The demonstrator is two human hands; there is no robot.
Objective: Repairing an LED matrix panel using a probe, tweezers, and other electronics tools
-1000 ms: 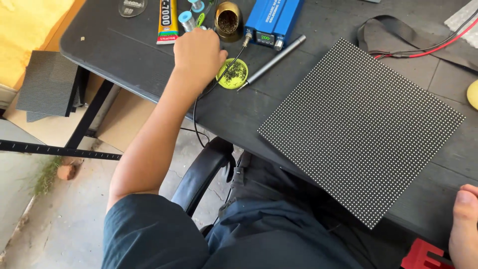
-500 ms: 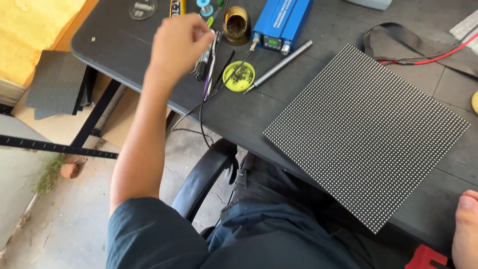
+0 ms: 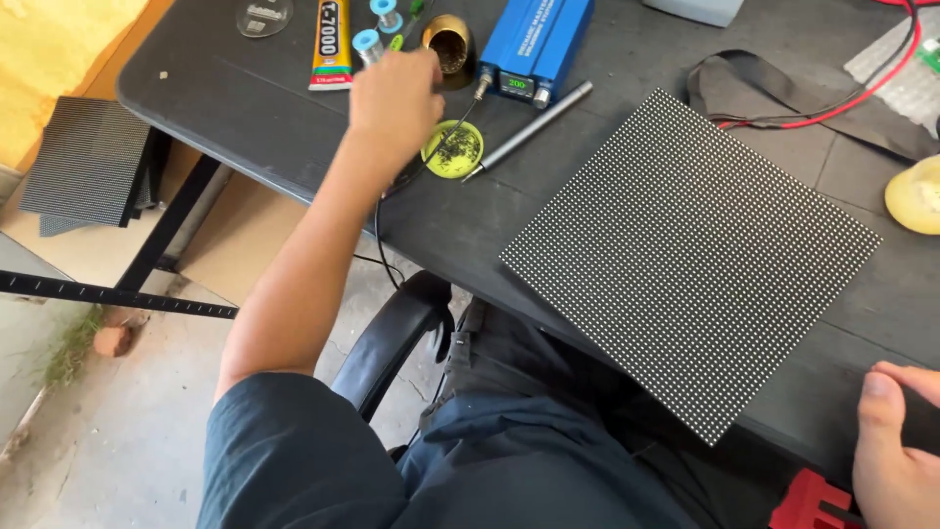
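Across the dark work table (image 3: 245,118), the left hand (image 3: 397,98) grips a thin corded soldering iron (image 3: 460,122) over the yellow-green round tin (image 3: 452,149), best kept steady, while the right hand (image 3: 896,446) rests curled, seemingly empty.

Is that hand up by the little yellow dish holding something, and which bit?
The left hand seems closed around a thin black cable; the exact hold is hidden. The right hand holds nothing.

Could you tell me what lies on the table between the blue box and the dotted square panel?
A grey metal rod lies there aslant, seen in the head view.
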